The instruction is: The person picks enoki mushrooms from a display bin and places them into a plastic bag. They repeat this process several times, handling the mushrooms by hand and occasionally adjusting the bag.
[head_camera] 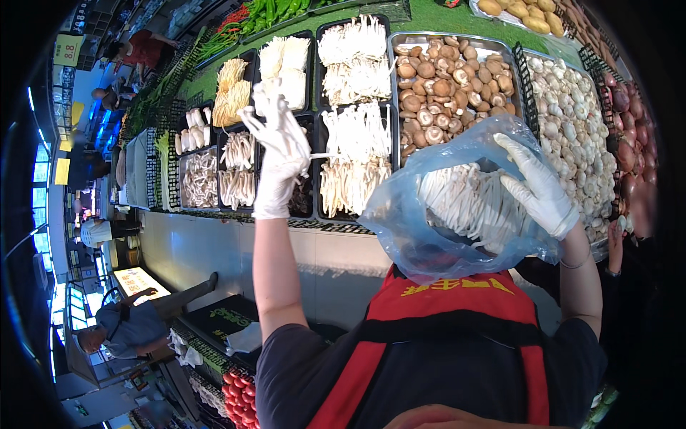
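Observation:
In a thin white glove, my left hand (278, 179) is raised over the mushroom trays, closed around a bunch of long white-stemmed mushrooms (276, 120). My right hand (538, 187), gloved too, is at the right side of a blue plastic bag (388, 214), fingers spread over its open mouth; whether it grips the film I cannot tell. Many white long-stemmed mushrooms (466, 198) lie in the bag, against the front of my red apron (450, 305). Behind the bag, black trays hold pale mushrooms (353, 182) in bundles.
A metal tray of shiitake mushrooms (442, 80) adjoins garlic bulbs (573, 128) and red onions (632, 134). Enoki mushrooms (284, 59) and green peppers (273, 13) are farther back. Another person's hand (616, 241) is at the right; a person (118, 327) is at the lower left.

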Motion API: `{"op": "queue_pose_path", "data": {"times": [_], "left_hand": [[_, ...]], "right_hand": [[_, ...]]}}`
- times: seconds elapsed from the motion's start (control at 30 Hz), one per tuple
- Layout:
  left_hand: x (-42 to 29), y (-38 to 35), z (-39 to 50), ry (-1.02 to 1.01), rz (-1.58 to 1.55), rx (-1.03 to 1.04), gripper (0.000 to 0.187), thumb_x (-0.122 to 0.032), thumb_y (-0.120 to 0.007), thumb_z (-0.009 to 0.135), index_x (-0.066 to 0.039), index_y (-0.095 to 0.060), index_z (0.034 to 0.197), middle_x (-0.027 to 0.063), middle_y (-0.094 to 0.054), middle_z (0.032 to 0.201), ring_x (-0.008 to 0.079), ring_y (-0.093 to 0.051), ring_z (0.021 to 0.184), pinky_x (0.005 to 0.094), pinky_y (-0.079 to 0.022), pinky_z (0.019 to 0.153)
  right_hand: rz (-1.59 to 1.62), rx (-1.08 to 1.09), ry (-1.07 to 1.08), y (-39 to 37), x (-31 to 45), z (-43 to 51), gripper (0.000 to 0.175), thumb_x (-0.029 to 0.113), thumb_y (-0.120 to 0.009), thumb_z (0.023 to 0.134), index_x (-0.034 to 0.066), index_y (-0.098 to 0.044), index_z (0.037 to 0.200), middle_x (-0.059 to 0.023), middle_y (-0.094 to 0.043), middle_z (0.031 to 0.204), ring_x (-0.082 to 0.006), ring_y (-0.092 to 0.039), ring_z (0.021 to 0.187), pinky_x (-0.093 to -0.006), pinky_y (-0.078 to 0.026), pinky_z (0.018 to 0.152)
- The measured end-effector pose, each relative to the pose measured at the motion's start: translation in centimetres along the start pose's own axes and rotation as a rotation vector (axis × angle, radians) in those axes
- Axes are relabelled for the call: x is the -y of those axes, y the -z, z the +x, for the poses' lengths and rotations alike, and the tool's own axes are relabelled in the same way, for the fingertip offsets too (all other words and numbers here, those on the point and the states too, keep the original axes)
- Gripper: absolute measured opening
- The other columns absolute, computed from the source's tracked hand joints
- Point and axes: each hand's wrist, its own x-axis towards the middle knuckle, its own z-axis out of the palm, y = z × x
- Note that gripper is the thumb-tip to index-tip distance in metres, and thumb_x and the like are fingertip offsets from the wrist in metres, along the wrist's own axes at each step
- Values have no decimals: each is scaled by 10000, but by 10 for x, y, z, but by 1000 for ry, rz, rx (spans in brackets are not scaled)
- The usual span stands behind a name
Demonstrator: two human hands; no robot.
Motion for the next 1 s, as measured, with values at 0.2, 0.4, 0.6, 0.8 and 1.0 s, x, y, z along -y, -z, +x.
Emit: {"op": "queue_pose_path", "data": {"times": [0.2, 0.4, 0.6, 0.8, 1.0], "left_hand": [[89, 57, 40, 152, -11, -22, 850, 197, -563, 765, -37, -289, 1535, 49, -495, 1405, 144, -558, 1136, 279, -517, 882], [146, 74, 68, 365, 142, -35, 745, 185, -624, 707, -13, -464, 1408, 74, -616, 1284, 173, -616, 1129, 301, -513, 933], [204, 69, 85, 238, 794, -157, 1168, 21, -855, 565, -75, -230, 1547, 116, -498, 1334, 214, -545, 1191, 329, -493, 979], [207, 45, 84, 424, 1360, -310, 1461, -355, -990, 456, -193, -83, 1589, 189, -398, 1432, 341, -489, 1262, 387, -458, 1037], [217, 48, 84, 118, 996, -297, 1253, -290, -944, 590, -132, -178, 1569, 230, -398, 1419, 370, -470, 1265, 413, -419, 1063]], "right_hand": [[-5, -7, -76, -9, 3, -1, 573, 126, -611, 931, -11, -419, 1453, -212, -476, 1455, -349, -436, 1373, -396, -325, 1146], [-12, -27, -177, -19, 11, -5, 578, 131, -600, 942, -5, -403, 1468, -188, -445, 1492, -319, -394, 1409, -389, -277, 1176], [19, -52, -238, -28, 13, -9, 576, 164, -596, 949, 4, -409, 1470, -176, -436, 1495, -307, -383, 1408, -387, -271, 1178], [50, -67, -250, -36, 12, -9, 573, 130, -594, 944, 3, -408, 1470, -183, -445, 1487, -311, -381, 1411, -384, -268, 1180], [-54, -59, -240, -38, 12, -11, 581, 115, -610, 936, 17, -410, 1473, -185, -456, 1479, -322, -396, 1403, -386, -275, 1177]]}}
